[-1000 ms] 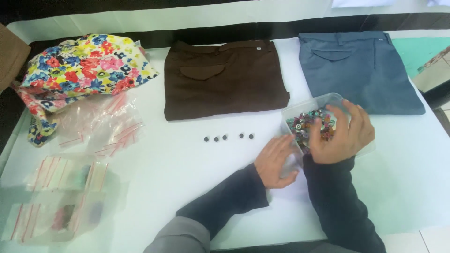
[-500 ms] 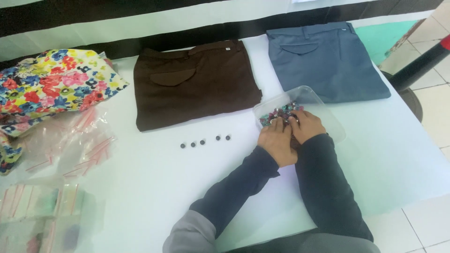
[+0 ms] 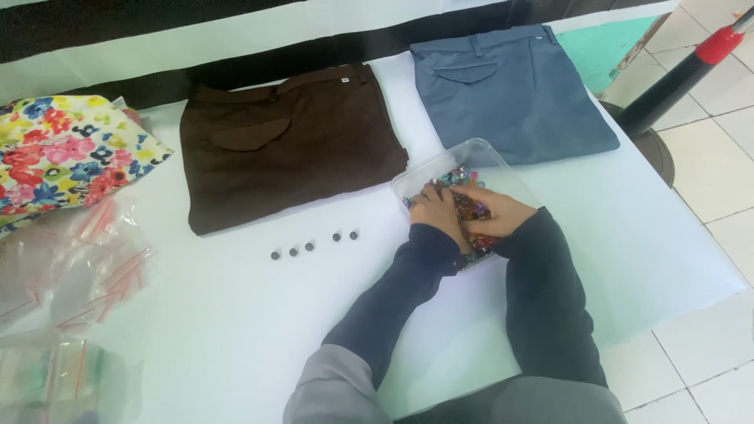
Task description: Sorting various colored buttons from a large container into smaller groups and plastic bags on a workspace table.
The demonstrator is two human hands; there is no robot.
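Observation:
A clear plastic box (image 3: 479,159) full of small coloured buttons (image 3: 458,177) sits on the white table, just below the blue folded trousers. Both of my hands are inside it. My left hand (image 3: 434,212) rests on the box's left side with its fingers down among the buttons. Over the middle of the pile lies my right hand (image 3: 496,210), fingers pointing left and touching the left hand. I cannot see whether either hand holds a button. Several dark buttons (image 3: 312,244) lie in a row on the table to the left.
Folded brown trousers (image 3: 287,145) and folded blue trousers (image 3: 510,90) lie at the back of the white table (image 3: 220,330). A floral cloth (image 3: 67,153) and clear plastic bags (image 3: 75,275) sit at the left. A black pole with a red band (image 3: 683,71) stands off the table's right edge.
My left hand has moved from the table beside the box into the box. My right hand has stayed in the buttons. The view has shifted to the right.

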